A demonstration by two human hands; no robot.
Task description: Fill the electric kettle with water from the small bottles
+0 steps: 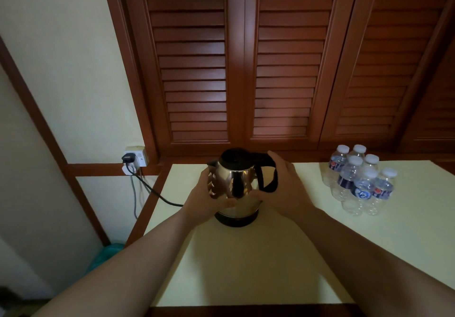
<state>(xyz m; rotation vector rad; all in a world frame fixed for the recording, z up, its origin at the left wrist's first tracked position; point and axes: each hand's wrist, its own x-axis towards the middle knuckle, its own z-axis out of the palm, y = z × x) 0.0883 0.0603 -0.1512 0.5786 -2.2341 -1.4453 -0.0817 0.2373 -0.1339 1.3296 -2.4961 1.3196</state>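
Note:
A steel electric kettle (234, 183) with a black lid and black handle stands on its dark base on the pale table (246, 255), lid closed. My left hand (209, 199) cups the kettle's left side, fingers wrapped round the body. My right hand (286, 188) holds the right side at the handle, fingers curled over its top and thumb across the front. Several small clear water bottles (360, 181) with white caps and blue labels stand together at the table's right, all capped, apart from both hands.
A black cord (157, 193) runs from the kettle base off the table's left edge to a wall socket (134, 159). Brown louvred doors (246, 70) stand right behind the table. A teal bag (108, 252) lies on the floor at the left.

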